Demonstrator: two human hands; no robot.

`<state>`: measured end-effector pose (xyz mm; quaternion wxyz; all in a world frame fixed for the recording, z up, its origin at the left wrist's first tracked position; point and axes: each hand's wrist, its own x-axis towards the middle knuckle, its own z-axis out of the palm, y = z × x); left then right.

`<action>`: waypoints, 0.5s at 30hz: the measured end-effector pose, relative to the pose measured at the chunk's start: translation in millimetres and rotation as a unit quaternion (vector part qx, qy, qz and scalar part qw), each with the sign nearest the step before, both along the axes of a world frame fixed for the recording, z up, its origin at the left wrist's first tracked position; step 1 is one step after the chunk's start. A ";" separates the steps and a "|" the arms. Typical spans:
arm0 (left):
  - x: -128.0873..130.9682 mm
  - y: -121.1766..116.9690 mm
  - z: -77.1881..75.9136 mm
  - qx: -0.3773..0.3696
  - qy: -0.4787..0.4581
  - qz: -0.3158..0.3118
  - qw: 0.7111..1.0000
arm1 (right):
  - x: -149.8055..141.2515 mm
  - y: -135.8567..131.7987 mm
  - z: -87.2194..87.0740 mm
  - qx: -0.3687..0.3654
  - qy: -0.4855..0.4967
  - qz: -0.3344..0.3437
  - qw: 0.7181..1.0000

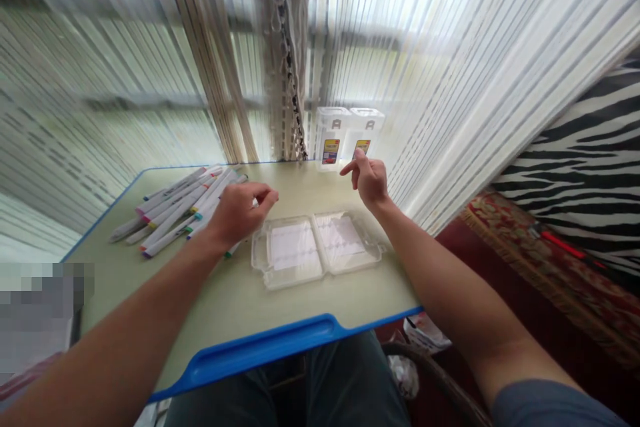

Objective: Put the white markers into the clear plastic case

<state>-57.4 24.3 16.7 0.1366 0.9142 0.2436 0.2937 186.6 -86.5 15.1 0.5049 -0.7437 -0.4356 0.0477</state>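
My left hand [245,209] hovers at the right edge of a pile of white markers [175,203] with coloured ends. Its fingers are curled closed, and a small white bit shows between thumb and fingers; I cannot make out what it is. An open clear plastic case [323,250] lies flat between my hands, its two halves spread and pale sheets showing in them. My right hand [369,180] is raised beyond the case's right half, index finger pointing left and thumb apart, holding nothing. Behind it stand two upright clear plastic cases [333,130] with yellow-and-blue labels, one partly covered by that hand.
The pale tabletop [220,320] has a blue rim with a raised tray edge [265,343] near my lap. String curtains [400,27] hang at the back, with a bead chain [287,60]. Zebra-striped fabric [580,160] and a patterned rug [525,247] are at right.
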 end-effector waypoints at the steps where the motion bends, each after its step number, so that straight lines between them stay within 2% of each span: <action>1: -0.6 -0.5 1.2 -0.006 -0.009 0.002 1.000 | -1.7 -0.8 1.0 0.048 0.011 -0.015 0.999; 3: -2.0 -0.3 3.5 -0.020 -0.027 0.022 0.999 | -4.9 -2.3 2.4 0.078 0.033 -0.022 0.996; 6: -4.2 3.4 5.8 -0.025 -0.053 0.069 0.996 | -7.9 -3.5 3.4 0.085 0.057 -0.019 0.995; 10: -5.4 9.1 4.8 -0.014 -0.062 0.107 0.992 | -9.3 -3.9 2.0 0.092 0.043 0.009 0.995; 13: -5.2 5.6 2.0 -0.001 -0.033 0.089 0.996 | -13.0 -5.1 -0.1 0.090 0.012 0.032 0.995; 15: -4.7 0.6 0.1 0.010 0.002 0.036 0.999 | -18.1 -6.3 -0.9 0.062 -0.034 0.067 0.995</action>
